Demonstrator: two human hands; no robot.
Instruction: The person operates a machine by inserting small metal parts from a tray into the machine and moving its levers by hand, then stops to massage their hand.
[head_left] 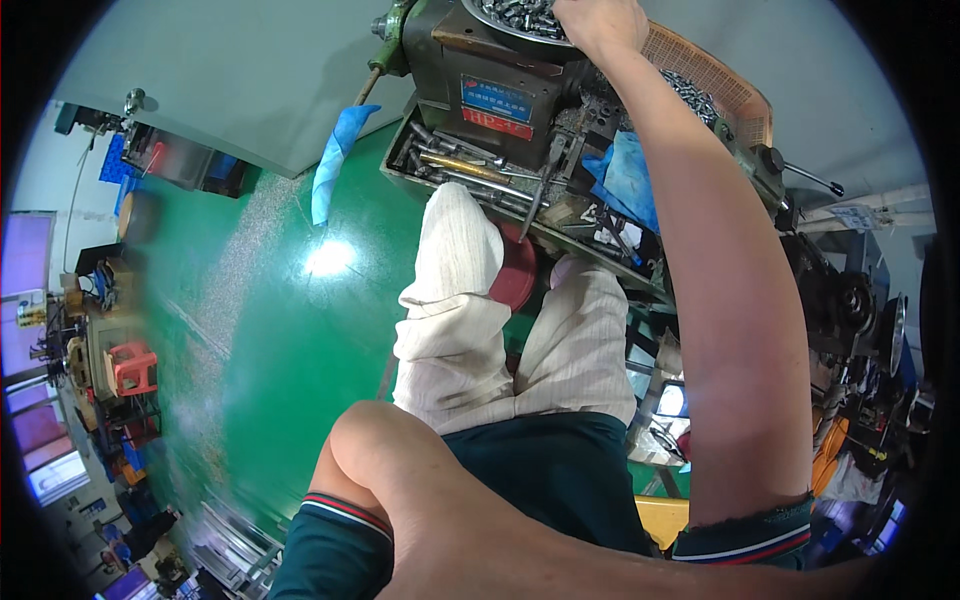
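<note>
My right arm stretches up to the top of the view, where my right hand [605, 28] is at the rim of a round metal bowl [492, 28]. Small shiny metal parts [528, 16] fill that bowl. The picture's upper edge cuts off much of the hand, so its grip is hidden. Behind my right wrist, an orange-brown plastic basket [745, 90] holds more small metal pieces [690, 95]. My left elbow is bent, and the forearm crosses in front of me toward the lower right. My left hand is out of sight.
A dark green bench machine [445, 90] stands ahead, with a blue-wrapped lever [338, 165] jutting out at its left. Below it, a tray [395, 165] holds tools, rods and a blue cloth [630, 175]. A red stool [132, 368] stands far left on the green floor.
</note>
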